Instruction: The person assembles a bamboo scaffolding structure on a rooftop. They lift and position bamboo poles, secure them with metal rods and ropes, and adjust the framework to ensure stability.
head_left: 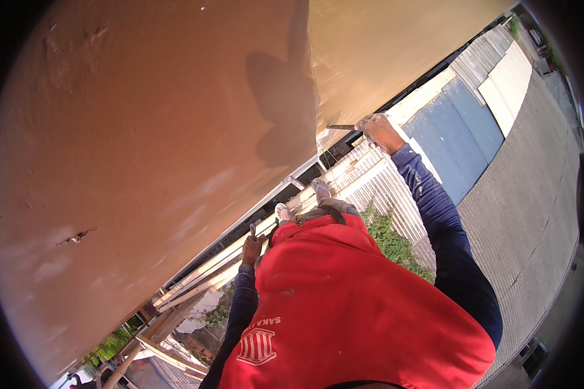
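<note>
My right hand (pixel 381 133) is closed around a thin flat-bladed tool, like a scraper (pixel 342 127), whose tip reaches the corner of the wall. Low on that corner, the edge looks pale and rough. My left hand (pixel 252 249) hangs lower, near my left foot, with its fingers closed; a small dark end (pixel 253 229) sticks up from it, too small to name. An orange-brown wall (pixel 143 129) fills the left side, and a tan wall face (pixel 383 45) meets it along the corner. My shadow falls on the orange-brown face.
My feet (pixel 320 189) stand on narrow wooden planks (pixel 207 272) high along the wall, with dark gaps beside them. Far below lie corrugated roofing (pixel 525 188), blue sheets (pixel 451 139) and green plants (pixel 396 240). Crossed timber poles (pixel 169 353) rise at the lower left.
</note>
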Available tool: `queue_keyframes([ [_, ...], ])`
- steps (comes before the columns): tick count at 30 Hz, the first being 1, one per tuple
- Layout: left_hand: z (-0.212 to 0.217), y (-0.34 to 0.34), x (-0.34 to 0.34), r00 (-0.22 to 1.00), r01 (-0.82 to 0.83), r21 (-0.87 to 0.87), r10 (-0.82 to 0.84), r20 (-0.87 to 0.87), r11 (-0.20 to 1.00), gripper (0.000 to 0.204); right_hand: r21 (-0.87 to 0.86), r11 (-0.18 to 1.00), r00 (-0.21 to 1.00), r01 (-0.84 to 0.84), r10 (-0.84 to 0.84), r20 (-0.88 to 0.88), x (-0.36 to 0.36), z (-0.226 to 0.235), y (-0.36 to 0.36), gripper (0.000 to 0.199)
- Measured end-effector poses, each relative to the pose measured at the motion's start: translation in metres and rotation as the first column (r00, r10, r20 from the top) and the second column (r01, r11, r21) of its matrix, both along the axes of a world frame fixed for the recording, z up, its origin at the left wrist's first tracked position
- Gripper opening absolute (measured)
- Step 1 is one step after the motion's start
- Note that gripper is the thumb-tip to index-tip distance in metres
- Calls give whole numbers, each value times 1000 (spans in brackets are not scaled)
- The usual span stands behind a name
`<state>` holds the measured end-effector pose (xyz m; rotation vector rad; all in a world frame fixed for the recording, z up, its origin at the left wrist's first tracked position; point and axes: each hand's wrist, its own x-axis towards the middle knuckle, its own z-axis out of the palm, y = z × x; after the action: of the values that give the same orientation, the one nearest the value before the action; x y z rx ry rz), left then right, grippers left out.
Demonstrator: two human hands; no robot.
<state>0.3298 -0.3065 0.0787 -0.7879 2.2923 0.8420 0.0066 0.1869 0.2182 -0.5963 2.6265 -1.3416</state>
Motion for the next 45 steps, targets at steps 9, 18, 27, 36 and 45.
queue_keyframes([
  [9,-65,-2,56,991,-103,115,91,98,988,52,-23,996,996,86,-86,29,-16,-44,-6,17],
  [18,-86,-20,88,938,266,-144,-290,-188,953,30,-192,824,709,533,-311,632,30,30,-11,22],
  [27,-83,-42,74,818,486,-255,-537,-204,836,25,-10,896,823,444,-403,401,72,18,-24,27],
  [36,30,-7,-24,914,405,0,-405,14,914,52,81,880,852,468,-473,224,108,-30,-39,21],
  [45,118,105,-181,798,598,88,-602,28,797,49,192,901,919,388,-394,-9,123,-15,-59,17],
])
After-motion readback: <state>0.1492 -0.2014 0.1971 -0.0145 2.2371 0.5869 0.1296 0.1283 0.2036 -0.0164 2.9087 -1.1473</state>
